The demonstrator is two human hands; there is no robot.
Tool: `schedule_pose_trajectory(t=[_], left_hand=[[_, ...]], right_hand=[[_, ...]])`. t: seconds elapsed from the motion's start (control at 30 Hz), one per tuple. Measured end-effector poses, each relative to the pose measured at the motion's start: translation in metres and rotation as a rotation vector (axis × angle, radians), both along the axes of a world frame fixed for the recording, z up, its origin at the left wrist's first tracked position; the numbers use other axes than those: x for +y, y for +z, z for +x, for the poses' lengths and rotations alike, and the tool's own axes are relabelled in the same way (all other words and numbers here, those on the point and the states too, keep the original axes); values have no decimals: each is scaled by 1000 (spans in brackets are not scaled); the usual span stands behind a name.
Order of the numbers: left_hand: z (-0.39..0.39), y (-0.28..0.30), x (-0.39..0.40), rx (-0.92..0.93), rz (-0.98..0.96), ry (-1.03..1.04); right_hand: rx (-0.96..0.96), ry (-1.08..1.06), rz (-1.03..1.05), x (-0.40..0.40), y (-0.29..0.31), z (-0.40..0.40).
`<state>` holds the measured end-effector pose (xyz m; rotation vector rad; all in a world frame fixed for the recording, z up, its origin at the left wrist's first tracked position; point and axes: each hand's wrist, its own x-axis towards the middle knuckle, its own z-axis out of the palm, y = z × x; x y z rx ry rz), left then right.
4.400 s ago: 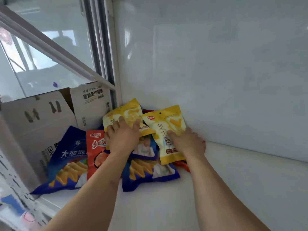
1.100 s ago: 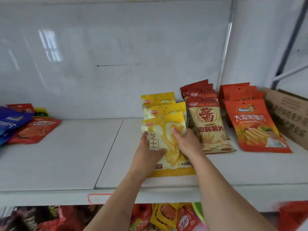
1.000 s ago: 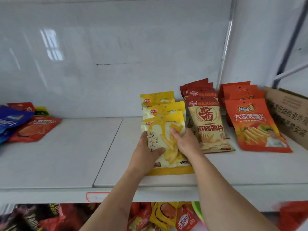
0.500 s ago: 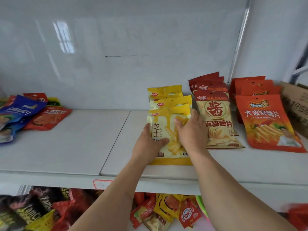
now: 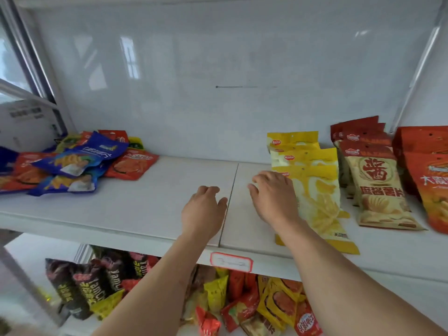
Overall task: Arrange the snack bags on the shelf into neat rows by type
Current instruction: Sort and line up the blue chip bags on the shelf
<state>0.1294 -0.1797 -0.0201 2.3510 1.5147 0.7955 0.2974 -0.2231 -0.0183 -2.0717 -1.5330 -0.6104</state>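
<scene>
A row of yellow snack bags (image 5: 317,192) lies front to back on the white shelf (image 5: 150,204), right of its seam. Beside it run a row of red-and-cream bags (image 5: 378,187) and a row of orange bags (image 5: 429,170). A loose heap of blue bags (image 5: 80,161) and orange-red bags (image 5: 132,163) lies at the shelf's far left. My left hand (image 5: 203,212) hovers over bare shelf with loosely curled fingers, holding nothing. My right hand (image 5: 272,197) hangs relaxed just left of the front yellow bag, off it.
A white back wall closes the shelf. A white cardboard box (image 5: 24,124) stands at the far left. A red-framed label (image 5: 231,261) sits on the shelf's front edge. The lower shelf holds dark bags (image 5: 84,284) and mixed yellow and red packets (image 5: 254,304).
Both hands have let go of the front yellow bag and drawn left off it. The view has swung left, bringing the heap of blue and orange-red bags into sight.
</scene>
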Motion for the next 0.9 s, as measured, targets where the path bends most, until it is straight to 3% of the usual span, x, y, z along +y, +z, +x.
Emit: schedule_pose_trajectory(t=[0.3,0.6,0.7,0.83,0.9], left_hand=[[-146,7,73,264,198,71],[-223,9,142,180,169,154],[-238,14,176,153,152,201],[-253,26,228,79,103,307],[-262,29,256,160,88,319]], right_hand=[[35,160,-215,78,-4,-143],[142,221,-279,160,2,-230],[275,250,-248,198,8,-248],[613,339,-214,259,14,-270],[762,385,-209,288,14,-280]])
